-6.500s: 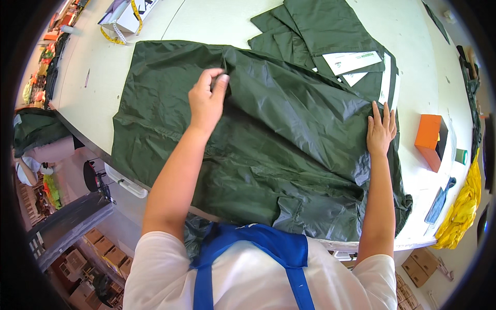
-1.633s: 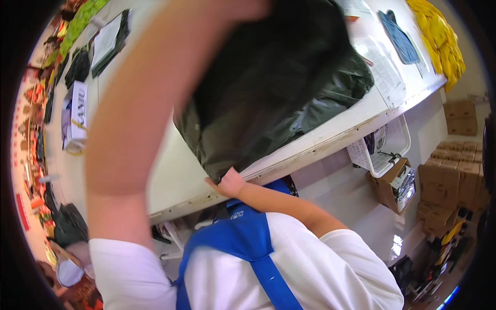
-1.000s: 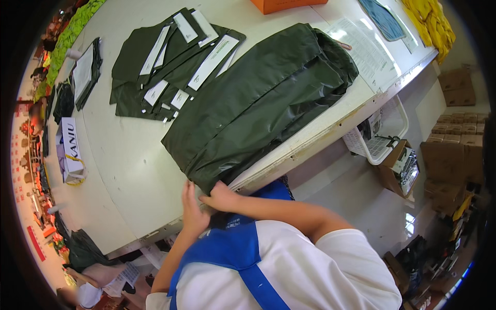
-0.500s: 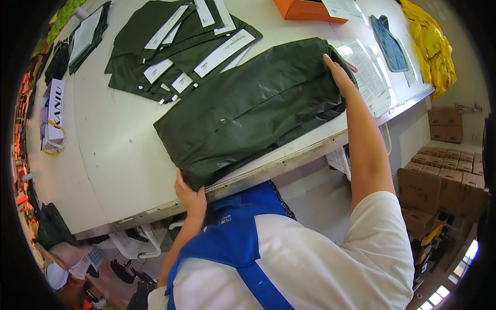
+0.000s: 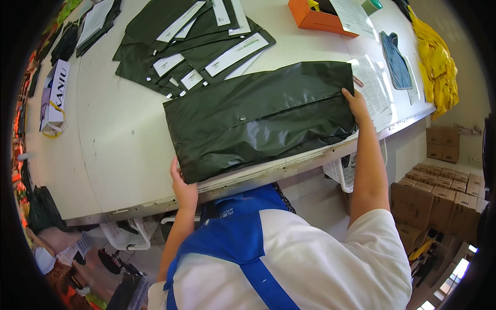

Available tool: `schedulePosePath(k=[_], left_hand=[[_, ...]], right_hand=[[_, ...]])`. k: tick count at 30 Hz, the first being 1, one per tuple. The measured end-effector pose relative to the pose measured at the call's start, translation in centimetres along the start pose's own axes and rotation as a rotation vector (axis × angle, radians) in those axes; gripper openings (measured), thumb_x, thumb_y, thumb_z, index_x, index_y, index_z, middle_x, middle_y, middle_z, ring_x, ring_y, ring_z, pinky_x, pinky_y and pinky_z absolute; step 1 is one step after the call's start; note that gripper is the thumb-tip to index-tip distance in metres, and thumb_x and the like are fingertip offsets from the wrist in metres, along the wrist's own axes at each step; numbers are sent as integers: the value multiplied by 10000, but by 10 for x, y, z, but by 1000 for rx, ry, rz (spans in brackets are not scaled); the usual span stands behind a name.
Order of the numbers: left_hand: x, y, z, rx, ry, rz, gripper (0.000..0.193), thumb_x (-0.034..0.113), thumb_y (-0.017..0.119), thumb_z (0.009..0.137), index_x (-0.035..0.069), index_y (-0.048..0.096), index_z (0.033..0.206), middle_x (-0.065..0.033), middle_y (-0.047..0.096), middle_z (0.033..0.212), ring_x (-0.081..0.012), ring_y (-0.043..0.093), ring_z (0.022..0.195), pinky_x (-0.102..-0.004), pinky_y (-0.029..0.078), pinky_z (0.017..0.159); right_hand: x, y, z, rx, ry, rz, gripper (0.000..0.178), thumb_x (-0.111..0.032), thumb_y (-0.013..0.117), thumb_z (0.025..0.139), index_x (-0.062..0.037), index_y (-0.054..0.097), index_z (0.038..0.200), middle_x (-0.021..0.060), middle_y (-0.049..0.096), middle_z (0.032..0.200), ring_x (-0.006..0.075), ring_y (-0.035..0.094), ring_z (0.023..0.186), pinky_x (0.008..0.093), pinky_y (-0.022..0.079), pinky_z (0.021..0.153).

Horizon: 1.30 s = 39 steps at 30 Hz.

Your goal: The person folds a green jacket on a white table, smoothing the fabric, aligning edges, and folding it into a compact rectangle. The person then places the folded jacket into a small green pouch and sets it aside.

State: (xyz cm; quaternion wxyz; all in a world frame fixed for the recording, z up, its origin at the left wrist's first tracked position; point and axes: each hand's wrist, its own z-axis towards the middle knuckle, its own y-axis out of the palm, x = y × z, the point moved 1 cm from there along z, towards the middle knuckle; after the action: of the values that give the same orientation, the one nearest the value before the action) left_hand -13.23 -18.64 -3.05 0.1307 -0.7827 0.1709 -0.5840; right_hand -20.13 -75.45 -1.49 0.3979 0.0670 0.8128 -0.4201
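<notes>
A dark green, shiny coated garment [image 5: 263, 124], folded into a long rectangle, lies along the table's near edge. A seam runs lengthwise across it, and a small light spot shows near its middle. My left hand [image 5: 185, 188] grips its near left corner, fingers partly hidden behind the edge. At the opposite end, my right hand [image 5: 356, 105] holds the right edge, its thumb on top and the other fingers mostly out of sight beneath. Just behind the garment rests a pile of flat dark green pieces [image 5: 139, 54] with white paper labels [image 5: 236, 53].
The white table [image 5: 119, 155] carries a white box [image 5: 55, 98] at left. An orange box [image 5: 316, 19], printed sheets [image 5: 373, 85], a blue cloth [image 5: 397, 61] and yellow fabric [image 5: 438, 64] lie to the right. Brown cartons [image 5: 439, 199] are stacked beyond; white baskets [image 5: 128, 235] sit below.
The garment has become flatter and straighter, its right end drawn down toward me into a squarer rectangle. My right hand has moved lower with that end. My left hand stays at the near left corner.
</notes>
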Motion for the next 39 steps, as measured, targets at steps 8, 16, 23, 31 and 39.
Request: schedulePosePath(k=[8, 16, 23, 31, 39], left_hand=[[-46, -71, 15, -96, 461, 736, 906, -195, 520, 625, 326, 465, 1364, -190, 450, 1155, -364, 532, 985, -399, 458, 851], [23, -80, 11, -146, 744, 844, 772, 112, 740, 653, 281, 470, 1356, -191, 282, 1462, -388, 324, 1314, -529, 258, 1067], [11, -41, 30, -422, 733, 937, 726, 124, 755, 656, 305, 518, 1318, -208, 162, 1529, -420, 157, 1400, -580, 127, 1108], [6, -46, 29, -505, 767, 951, 660, 259, 732, 719, 359, 499, 1328, -174, 181, 1530, -386, 168, 1404, -569, 126, 1116], [62, -56, 87, -133, 828, 617, 609, 486, 538, 873, 201, 427, 1399, -194, 253, 1501, -407, 246, 1365, -553, 174, 1100]], right_hand=[[-34, 39, -28, -251, 47, 419, 384, -280, 580, 927, 26, 553, 1158, 90, 653, 987, 163, 629, 848, 288, 520, 759], [-57, 47, -32, -432, 83, 305, 432, -295, 572, 929, 32, 517, 1205, 87, 632, 1060, 148, 613, 880, 278, 508, 780], [-38, 12, -35, -422, -136, 24, 499, -363, 640, 864, 62, 595, 1121, 144, 483, 1340, 227, 448, 1222, 319, 302, 1043], [-19, 14, -77, -296, 48, 145, 360, -283, 571, 926, 45, 623, 1064, 52, 651, 938, 121, 578, 841, 264, 461, 790], [-2, 21, -62, -273, -183, -119, 359, -278, 548, 930, 72, 586, 999, 130, 635, 902, 178, 546, 831, 324, 441, 776]])
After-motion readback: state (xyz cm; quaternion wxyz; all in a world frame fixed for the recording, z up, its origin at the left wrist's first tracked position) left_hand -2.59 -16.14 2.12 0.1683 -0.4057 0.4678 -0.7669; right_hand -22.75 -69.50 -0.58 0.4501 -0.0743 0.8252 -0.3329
